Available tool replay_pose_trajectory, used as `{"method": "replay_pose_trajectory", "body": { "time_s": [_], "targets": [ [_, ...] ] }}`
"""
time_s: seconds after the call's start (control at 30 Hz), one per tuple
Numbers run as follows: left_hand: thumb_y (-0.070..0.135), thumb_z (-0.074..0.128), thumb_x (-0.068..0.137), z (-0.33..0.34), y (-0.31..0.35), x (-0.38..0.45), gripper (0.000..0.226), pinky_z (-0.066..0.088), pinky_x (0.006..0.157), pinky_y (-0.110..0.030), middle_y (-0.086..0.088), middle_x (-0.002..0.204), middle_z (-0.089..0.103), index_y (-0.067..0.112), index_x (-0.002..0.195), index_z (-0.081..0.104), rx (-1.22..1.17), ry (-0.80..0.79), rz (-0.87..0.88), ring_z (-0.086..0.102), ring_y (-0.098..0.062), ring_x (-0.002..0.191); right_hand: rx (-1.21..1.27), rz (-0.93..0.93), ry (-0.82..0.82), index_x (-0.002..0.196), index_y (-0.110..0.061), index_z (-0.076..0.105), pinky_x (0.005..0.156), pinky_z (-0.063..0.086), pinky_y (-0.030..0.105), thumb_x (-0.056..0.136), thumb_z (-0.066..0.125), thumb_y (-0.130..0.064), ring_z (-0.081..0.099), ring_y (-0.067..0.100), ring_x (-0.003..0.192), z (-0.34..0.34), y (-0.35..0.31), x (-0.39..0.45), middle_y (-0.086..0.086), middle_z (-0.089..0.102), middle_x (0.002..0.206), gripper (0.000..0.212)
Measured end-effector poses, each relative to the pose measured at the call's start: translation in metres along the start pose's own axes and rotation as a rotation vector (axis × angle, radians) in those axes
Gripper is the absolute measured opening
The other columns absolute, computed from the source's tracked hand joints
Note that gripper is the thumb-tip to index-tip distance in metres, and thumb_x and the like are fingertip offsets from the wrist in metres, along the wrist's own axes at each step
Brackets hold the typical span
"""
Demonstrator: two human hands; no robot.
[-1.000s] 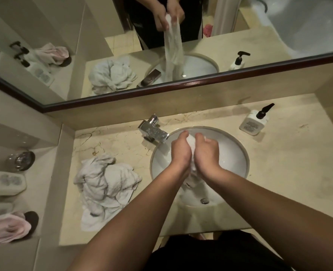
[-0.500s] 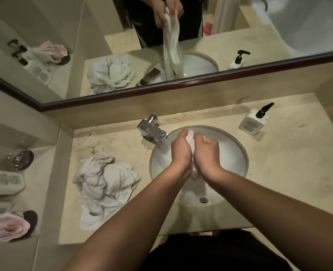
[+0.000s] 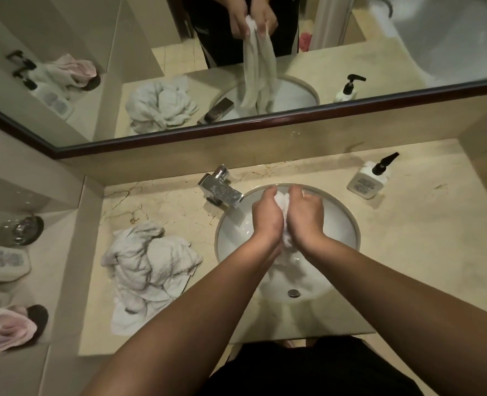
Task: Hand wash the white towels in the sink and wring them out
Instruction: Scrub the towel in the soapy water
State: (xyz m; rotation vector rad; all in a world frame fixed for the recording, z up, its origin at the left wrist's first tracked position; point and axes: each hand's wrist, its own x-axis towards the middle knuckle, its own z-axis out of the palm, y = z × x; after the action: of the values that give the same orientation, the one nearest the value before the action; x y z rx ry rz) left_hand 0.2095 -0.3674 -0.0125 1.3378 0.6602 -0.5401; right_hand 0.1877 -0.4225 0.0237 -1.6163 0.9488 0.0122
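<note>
White towel [image 3: 283, 202], bunched and squeezed between both hands over the sink [image 3: 342, 224], just right of frame centre; lower end trailing down into the bowl between the wrists. Left hand [image 3: 266, 217] curled round the towel's left side, grip closed on the cloth. Right hand [image 3: 305, 215] curled round the right side, grip likewise closed on it, fingertips meeting the left hand's at the top of the bunch. Round white basin set into the counter [image 3: 408, 252], drain [image 3: 294, 293] showing low in the bowl. Chrome tap [image 3: 221, 190] at the sink's upper left rim, spout reaching over the edge. Crumpled heap of white towels [image 3: 148, 270] on the counter, left of the sink and apart from it. White pump bottle [image 3: 370, 180] with black nozzle at the upper right of the counter. Side ledge at the far left carrying a glass dish [image 3: 21, 230], a white bottle lying flat [image 3: 4, 262] and a pink cloth [image 3: 6, 330]. Mirror [image 3: 408, 52] across the top of the frame, reflecting the hands with the towel hanging long beneath them.
</note>
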Motion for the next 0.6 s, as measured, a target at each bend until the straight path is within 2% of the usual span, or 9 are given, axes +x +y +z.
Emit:
{"method": "replay_pose_trajectory", "body": {
  "time_s": [0.1,0.17,0.23,0.3,0.37,0.47,0.5,0.6],
  "targets": [
    [0.035,0.052,0.097,-0.004,0.007,0.005,0.04,0.046,0.063,-0.029,0.001,0.053,0.058,0.016,0.062,0.055,-0.064,0.029,-0.004,0.058,-0.019,0.054,-0.031,-0.075,-0.08,0.069,-0.007,0.065,0.066,0.047,0.036,0.096,0.05,-0.03,0.063,0.027,0.068,0.004,0.004,-0.018,0.009,0.068,0.07,0.038],
    [0.04,0.055,0.09,0.001,0.006,-0.001,0.034,0.05,0.069,-0.032,-0.007,0.067,0.067,0.013,0.072,0.063,-0.053,-0.009,0.003,0.065,-0.024,0.064,0.0,-0.041,-0.049,0.06,-0.011,0.057,0.059,0.041,0.033,0.095,0.051,-0.031,0.056,0.023,0.058,0.0,0.001,-0.007,0.002,0.059,0.058,0.04],
    [0.043,0.056,0.084,0.008,0.002,-0.007,0.034,0.051,0.071,-0.035,-0.012,0.079,0.071,0.012,0.079,0.068,-0.041,-0.048,0.012,0.067,-0.027,0.072,0.051,0.017,0.026,0.057,-0.011,0.051,0.058,0.041,0.037,0.093,0.051,-0.03,0.052,0.027,0.058,-0.003,-0.004,0.013,0.004,0.055,0.055,0.041],
    [0.043,0.055,0.086,0.008,0.002,-0.006,0.034,0.049,0.071,-0.035,-0.01,0.074,0.069,0.014,0.074,0.066,-0.036,-0.035,0.018,0.065,-0.025,0.069,0.066,0.041,0.034,0.058,-0.011,0.052,0.059,0.044,0.04,0.092,0.05,-0.029,0.054,0.029,0.059,-0.003,-0.007,0.017,0.007,0.056,0.057,0.038],
    [0.042,0.054,0.092,0.001,0.009,0.001,0.037,0.047,0.069,-0.032,-0.004,0.062,0.063,0.016,0.067,0.06,-0.055,-0.003,0.01,0.06,-0.023,0.063,0.036,-0.014,-0.024,0.056,-0.012,0.05,0.058,0.039,0.036,0.094,0.051,-0.03,0.05,0.025,0.055,0.0,-0.005,0.001,0.002,0.053,0.053,0.042],
    [0.043,0.05,0.097,-0.006,0.013,0.007,0.043,0.043,0.058,-0.028,-0.001,0.05,0.052,0.017,0.063,0.05,-0.099,0.014,-0.067,0.054,-0.019,0.051,-0.034,-0.097,-0.119,0.068,-0.007,0.064,0.063,0.046,0.036,0.096,0.05,-0.033,0.062,0.025,0.064,0.004,-0.001,-0.023,0.007,0.067,0.066,0.041],
    [0.044,0.052,0.094,-0.004,0.012,0.003,0.04,0.045,0.061,-0.028,-0.003,0.055,0.056,0.016,0.065,0.053,-0.091,0.015,-0.074,0.057,-0.021,0.056,-0.02,-0.086,-0.105,0.069,-0.007,0.065,0.066,0.049,0.037,0.096,0.05,-0.033,0.064,0.026,0.067,0.004,-0.001,-0.018,0.009,0.069,0.069,0.04],
    [0.05,0.054,0.077,0.005,-0.003,-0.005,0.04,0.052,0.072,-0.036,-0.013,0.08,0.07,0.013,0.082,0.068,-0.071,-0.042,-0.041,0.067,-0.029,0.074,0.026,-0.009,-0.013,0.056,-0.011,0.054,0.063,0.048,0.044,0.091,0.05,-0.031,0.054,0.026,0.059,-0.002,-0.005,0.013,0.008,0.059,0.057,0.041]
  ]
}}
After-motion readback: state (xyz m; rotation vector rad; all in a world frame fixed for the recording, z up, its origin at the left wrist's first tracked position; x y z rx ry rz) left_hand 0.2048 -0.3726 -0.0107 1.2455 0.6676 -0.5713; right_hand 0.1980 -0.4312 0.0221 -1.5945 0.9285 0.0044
